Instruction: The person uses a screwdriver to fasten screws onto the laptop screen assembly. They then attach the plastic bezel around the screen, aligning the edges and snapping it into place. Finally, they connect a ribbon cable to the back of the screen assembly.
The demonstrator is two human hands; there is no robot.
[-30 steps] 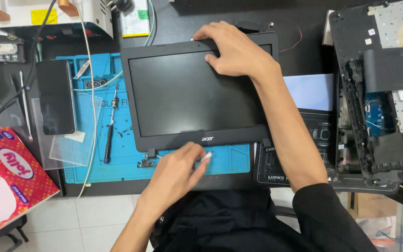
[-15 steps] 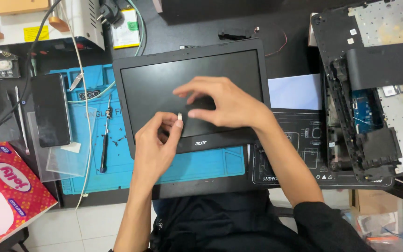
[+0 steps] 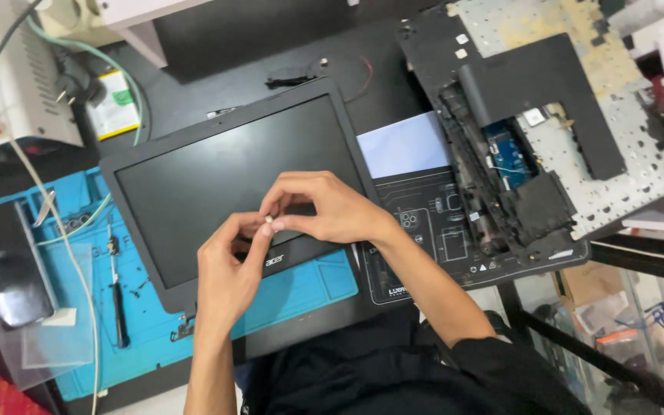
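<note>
A black laptop screen panel [image 3: 217,180] lies face up on a blue work mat [image 3: 301,288]. Both my hands meet just above its lower bezel. My left hand [image 3: 228,273] and my right hand [image 3: 324,207] pinch a tiny pale piece [image 3: 269,220] between their fingertips. Which hand bears it is unclear.
A black screwdriver [image 3: 117,292] and a dark phone [image 3: 5,269] on clear plastic lie at the left on the mat. A stripped laptop base with keyboard frame [image 3: 547,131] sits at the right on a black mat [image 3: 424,230]. White cables run along the left.
The view has tilted and shifted. My right hand came down from the panel's top edge to its lower bezel, and my left hand rose to meet it around the small piece.
</note>
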